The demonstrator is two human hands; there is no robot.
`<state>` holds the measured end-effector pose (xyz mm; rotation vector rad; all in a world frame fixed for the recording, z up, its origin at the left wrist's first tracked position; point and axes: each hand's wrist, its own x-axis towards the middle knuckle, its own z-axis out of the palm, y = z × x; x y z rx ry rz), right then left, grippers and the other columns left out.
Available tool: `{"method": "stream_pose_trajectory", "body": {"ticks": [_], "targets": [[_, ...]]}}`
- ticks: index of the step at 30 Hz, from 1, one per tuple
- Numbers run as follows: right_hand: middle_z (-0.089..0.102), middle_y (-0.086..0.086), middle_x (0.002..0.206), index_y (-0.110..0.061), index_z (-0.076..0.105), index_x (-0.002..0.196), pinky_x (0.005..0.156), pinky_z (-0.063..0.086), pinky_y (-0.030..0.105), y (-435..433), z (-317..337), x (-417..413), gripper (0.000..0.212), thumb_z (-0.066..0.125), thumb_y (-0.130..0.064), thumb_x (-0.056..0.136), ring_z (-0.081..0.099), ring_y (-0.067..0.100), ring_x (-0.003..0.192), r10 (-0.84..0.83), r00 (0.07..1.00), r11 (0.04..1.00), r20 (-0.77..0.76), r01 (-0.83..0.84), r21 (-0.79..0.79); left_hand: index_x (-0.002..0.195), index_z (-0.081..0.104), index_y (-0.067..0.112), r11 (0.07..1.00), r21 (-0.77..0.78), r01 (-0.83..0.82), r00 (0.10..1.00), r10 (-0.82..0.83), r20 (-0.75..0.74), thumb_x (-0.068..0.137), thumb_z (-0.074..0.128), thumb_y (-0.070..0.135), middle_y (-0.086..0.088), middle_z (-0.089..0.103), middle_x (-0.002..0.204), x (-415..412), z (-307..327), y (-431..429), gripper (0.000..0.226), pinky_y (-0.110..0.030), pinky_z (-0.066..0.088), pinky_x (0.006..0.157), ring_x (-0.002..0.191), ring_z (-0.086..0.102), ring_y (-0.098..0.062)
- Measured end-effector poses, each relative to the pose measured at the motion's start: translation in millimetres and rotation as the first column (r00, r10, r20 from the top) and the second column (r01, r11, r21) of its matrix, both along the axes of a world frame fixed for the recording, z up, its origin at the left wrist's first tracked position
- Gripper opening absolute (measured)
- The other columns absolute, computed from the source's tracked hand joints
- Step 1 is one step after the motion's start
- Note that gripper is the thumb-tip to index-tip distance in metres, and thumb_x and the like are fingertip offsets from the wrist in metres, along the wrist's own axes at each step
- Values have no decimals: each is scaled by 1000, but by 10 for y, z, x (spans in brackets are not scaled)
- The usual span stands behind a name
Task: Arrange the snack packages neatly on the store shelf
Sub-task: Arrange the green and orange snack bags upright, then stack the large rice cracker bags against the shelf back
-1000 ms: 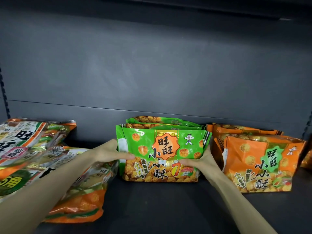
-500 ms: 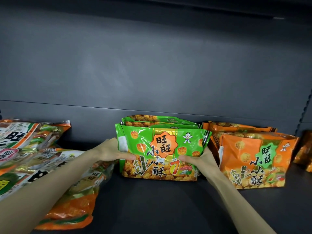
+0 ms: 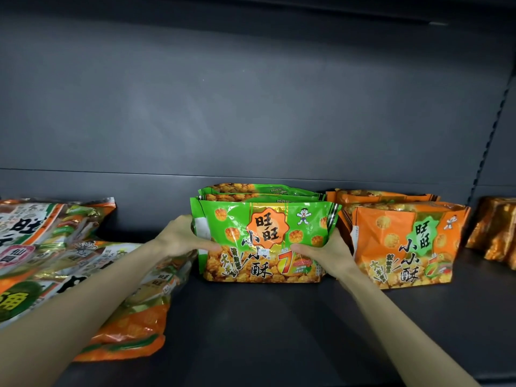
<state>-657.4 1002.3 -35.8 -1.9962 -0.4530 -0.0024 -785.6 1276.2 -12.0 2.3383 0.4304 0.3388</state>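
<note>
A green snack package (image 3: pixel 262 236) stands upright on the dark shelf (image 3: pixel 251 331), in front of two more green packages (image 3: pixel 251 191). My left hand (image 3: pixel 184 236) grips its left edge, thumb on the front face. My right hand (image 3: pixel 324 252) grips its right side, thumb also on the front. Right beside it stands an orange snack package (image 3: pixel 405 241), with more orange packages (image 3: pixel 377 195) lined up behind it.
Large mixed snack bags (image 3: pixel 55 247) lie flat in a loose pile at the left, one orange bag (image 3: pixel 134 331) reaching the shelf front. Brown packages (image 3: pixel 497 227) stand at the far right. The grey back panel (image 3: pixel 251 107) rises behind.
Both hands keep their grip on the green package. It has stayed in place; only my view has shifted slightly to the right.
</note>
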Motion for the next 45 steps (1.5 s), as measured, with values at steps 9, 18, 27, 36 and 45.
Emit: {"method": "stream_pose_trajectory", "body": {"ticks": [9,18,27,36,45], "targets": [[54,12,127,-1,35,129,95,48,39,-10,33,-357,81,79,-35,72,53,30,117,-137,982,973,127,157,-167,124,39,12,961,195,-198,978,180,104,69,78,44,-9,63,106,-184,3,-234,74,-42,49,86,104,58,-31],[48,12,131,-5,43,132,91,47,40,-179,195,-676,66,72,-34,80,53,28,114,-68,957,906,282,177,-384,125,54,16,886,415,-207,977,207,47,75,65,61,-6,63,122,-491,126,-451,68,-41,45,93,114,56,-32],[49,10,138,-8,56,124,96,41,34,-295,667,-988,42,63,-26,87,48,27,125,129,898,872,420,99,-479,111,62,22,813,559,-164,986,155,64,77,62,60,-2,68,114,-1070,428,-845,51,-41,47,93,108,59,-28],[49,10,137,-14,56,124,98,41,37,123,757,-1515,42,63,-29,86,47,29,124,383,806,832,451,-90,-547,124,53,25,690,690,-220,963,269,38,80,55,63,-6,63,119,-2012,469,-809,58,-39,44,91,111,55,-30],[48,8,136,-14,54,124,99,37,36,807,685,-1998,41,61,-31,87,42,27,127,498,759,792,420,-200,-577,122,56,22,744,592,-310,938,341,62,82,60,53,-1,64,122,-2663,388,-267,51,-38,49,89,106,60,-24]]}}
